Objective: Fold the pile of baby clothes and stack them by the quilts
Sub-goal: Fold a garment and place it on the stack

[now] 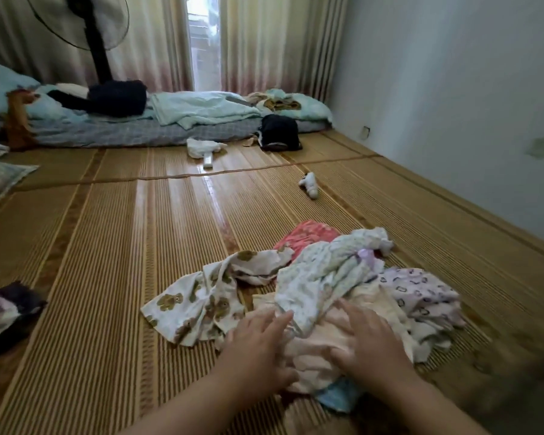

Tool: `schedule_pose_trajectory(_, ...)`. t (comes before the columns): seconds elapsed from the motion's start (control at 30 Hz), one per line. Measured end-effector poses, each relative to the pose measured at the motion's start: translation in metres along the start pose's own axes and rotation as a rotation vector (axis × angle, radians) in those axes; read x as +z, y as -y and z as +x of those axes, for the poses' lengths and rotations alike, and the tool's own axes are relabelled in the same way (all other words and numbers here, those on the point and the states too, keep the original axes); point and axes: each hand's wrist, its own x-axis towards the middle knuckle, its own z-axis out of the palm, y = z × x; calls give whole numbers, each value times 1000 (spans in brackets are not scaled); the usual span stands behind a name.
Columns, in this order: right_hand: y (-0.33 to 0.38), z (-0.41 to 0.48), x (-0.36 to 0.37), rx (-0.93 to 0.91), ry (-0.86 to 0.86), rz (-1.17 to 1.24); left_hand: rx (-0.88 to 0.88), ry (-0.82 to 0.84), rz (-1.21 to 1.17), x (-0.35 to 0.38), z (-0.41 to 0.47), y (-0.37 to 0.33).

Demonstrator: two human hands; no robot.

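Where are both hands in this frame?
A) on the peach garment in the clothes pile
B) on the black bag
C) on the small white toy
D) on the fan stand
A: left hand and right hand both lie on the peach garment, fingers extended.

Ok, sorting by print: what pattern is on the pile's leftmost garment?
The leftmost garment is cream with brown bears; head view.

woven mat [107,277] bears clothes pile [327,287], small toy [308,183], black bag [278,131].
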Motion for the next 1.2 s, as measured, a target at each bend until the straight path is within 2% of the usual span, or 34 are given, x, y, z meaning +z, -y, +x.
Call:
schedule_pose_trajectory(0.13,-24,4,0,16,71,22,3,-34,105,8,28,-20)
schedule_pose_trajectory(0.23,-30,10,0,-43,-48,58,-40,-55,-34,-1,48,-28)
schedule_pose_trajectory(0.33,-42,17,-5,210,-221,186,-106,-73,-277,-16,57,-25)
schedule_pose_trajectory(0.37,-47,21,-7,307,-219,177,-115,-98,-308,-22,58,-22)
schedule_pose_trajectory(0.43,-52,28,-15,440,-82,140,-108,-165,-305,-31,53,-17)
schedule_pose_trajectory(0.5,-48,30,-27,490,42,195,-114,-200,-325,-38,45,-13)
schedule_pose_trajectory(0.53,-45,30,-35,484,38,229,-127,-190,-367,-40,40,-12)
schedule_pose_trajectory(0.6,-37,29,-51,436,-18,333,-122,-142,-419,-45,26,-11)
schedule_pose_trajectory(0.73,10,19,-102,299,-18,959,31,-112,-396,-68,-6,-27)
schedule_pose_trajectory(0.8,43,12,-124,199,39,1147,120,-64,-549,-86,-25,-43)
schedule_pose_trajectory(0.93,115,-11,-152,23,134,1302,298,-21,-847,-121,-70,-63)
schedule_pose_trajectory(1.0,144,-23,-159,-62,156,1332,312,-135,-867,-135,-92,-65)
schedule_pose_trajectory(1.1,182,-38,-165,-181,271,1321,226,-423,-861,-159,-123,-53)
schedule_pose_trajectory(1.2,206,-47,-170,-271,364,1267,153,-508,-943,-184,-150,-24)
